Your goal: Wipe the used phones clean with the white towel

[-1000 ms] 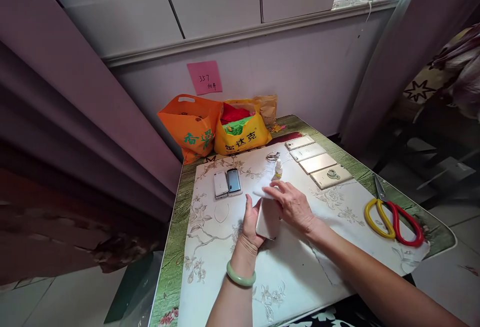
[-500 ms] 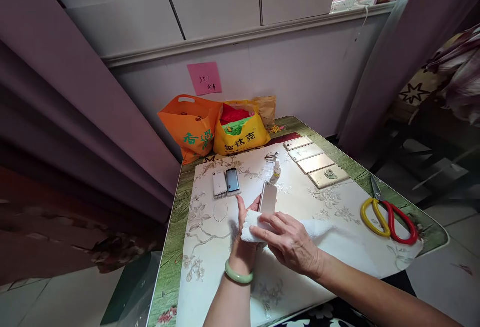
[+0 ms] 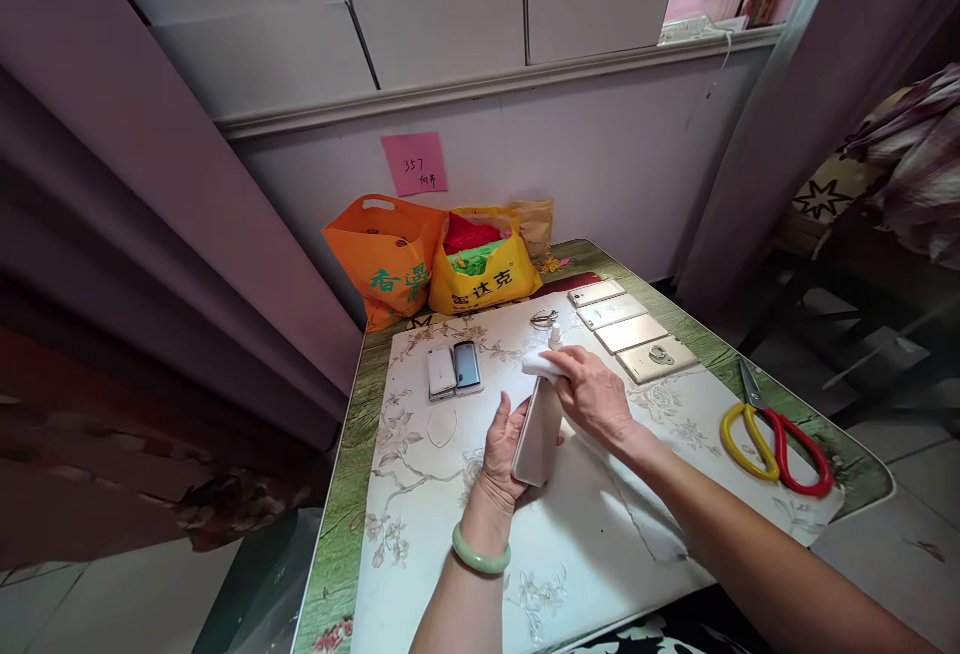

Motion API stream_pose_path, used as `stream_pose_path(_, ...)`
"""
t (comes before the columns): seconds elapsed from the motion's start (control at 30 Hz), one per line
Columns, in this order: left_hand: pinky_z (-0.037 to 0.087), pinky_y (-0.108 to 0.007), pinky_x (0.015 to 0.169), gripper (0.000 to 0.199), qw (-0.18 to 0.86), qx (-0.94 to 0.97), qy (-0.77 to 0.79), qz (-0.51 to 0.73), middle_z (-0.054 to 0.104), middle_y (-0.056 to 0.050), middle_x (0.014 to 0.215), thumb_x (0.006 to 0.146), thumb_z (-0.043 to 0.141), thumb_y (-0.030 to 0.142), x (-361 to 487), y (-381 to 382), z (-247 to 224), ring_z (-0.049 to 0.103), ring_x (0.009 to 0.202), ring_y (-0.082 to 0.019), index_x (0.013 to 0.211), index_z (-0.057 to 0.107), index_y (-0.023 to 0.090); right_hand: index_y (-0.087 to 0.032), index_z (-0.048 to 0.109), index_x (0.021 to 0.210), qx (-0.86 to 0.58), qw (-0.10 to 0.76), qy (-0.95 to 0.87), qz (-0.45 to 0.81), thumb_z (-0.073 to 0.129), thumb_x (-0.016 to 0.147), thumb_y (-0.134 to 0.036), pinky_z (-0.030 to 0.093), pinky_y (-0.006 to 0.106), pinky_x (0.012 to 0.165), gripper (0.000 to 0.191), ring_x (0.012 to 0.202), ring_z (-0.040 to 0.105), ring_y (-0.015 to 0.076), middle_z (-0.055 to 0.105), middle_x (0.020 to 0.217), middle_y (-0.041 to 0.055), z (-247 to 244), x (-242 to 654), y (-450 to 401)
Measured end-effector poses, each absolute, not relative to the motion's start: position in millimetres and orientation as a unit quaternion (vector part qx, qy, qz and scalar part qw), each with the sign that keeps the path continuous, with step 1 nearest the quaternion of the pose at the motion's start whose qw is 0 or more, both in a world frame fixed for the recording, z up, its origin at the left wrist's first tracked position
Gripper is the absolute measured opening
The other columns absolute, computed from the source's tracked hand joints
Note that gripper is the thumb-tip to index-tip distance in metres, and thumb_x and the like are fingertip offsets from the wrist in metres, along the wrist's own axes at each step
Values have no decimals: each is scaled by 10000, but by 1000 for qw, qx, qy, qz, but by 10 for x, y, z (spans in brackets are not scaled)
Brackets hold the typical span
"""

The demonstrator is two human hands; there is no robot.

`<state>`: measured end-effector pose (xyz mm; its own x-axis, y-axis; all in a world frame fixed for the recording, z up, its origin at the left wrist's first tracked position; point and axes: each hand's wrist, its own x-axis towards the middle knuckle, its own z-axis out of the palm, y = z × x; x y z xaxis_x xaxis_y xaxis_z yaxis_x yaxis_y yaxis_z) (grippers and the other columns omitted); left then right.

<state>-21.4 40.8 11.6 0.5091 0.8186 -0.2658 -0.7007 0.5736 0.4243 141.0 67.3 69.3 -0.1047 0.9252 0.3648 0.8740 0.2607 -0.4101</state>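
Observation:
My left hand (image 3: 501, 454), with a green bangle (image 3: 481, 551) on its wrist, holds a silver-backed phone (image 3: 538, 436) tilted above the table. My right hand (image 3: 595, 392) grips a white cloth (image 3: 541, 365) and presses it at the phone's top end. The rest of the cloth hangs down below the right wrist. Just behind the cloth stands a small spray bottle (image 3: 555, 337), partly hidden. Two phones, one white (image 3: 441, 371) and one dark-screened (image 3: 466, 366), lie to the left on the table.
Several phones (image 3: 631, 332) form a row at the right rear. Scissors (image 3: 780, 444) with yellow and red handles lie by the right edge. An orange bag (image 3: 386, 264) and a yellow bag (image 3: 484, 279) stand at the back, near glasses (image 3: 544, 318).
My right hand and the cloth have moved up from the phone's lower part to its top end. More of the phone's back now shows.

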Motion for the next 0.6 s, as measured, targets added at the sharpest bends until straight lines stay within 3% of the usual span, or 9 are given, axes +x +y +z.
stream_pose_path(0.1,552,-308,644,398,851,144,233,449,755,-74,858,891,637,339,-216,393,119,718,662,-211,1244,640,154,-318,671,1265,-641,278,-701,146,511,858,-143,464,268,743,471,926,653,193,696,1188,2,607,1477,730)
stream_pose_path(0.17,553,-295,618,381,840,158,245,458,756,-68,867,854,645,255,-213,386,140,717,655,-206,1223,645,163,-309,683,1252,-652,272,-685,176,495,840,-146,463,270,761,480,937,660,200,703,1194,1,555,1519,724)
stream_pose_path(0.43,586,-348,683,385,831,121,263,476,764,-167,995,826,614,326,-221,402,241,743,795,-270,1113,686,80,-306,689,1243,-667,295,-629,269,478,820,-167,478,280,791,492,958,678,213,745,1126,-2,505,1616,660)
stream_pose_path(0.5,589,-359,685,407,826,101,256,492,767,-167,967,816,605,347,-236,433,210,740,760,-268,1090,700,61,-301,687,1245,-658,322,-625,269,481,824,-167,488,279,819,488,952,681,206,749,1106,-2,467,1568,604)
stream_pose_path(0.6,576,-326,634,275,784,62,270,555,764,-102,803,788,612,299,-281,496,114,715,646,-225,933,728,96,-289,668,1277,-618,336,-673,230,496,827,-157,504,286,852,500,950,678,200,722,1149,21,370,1432,430)
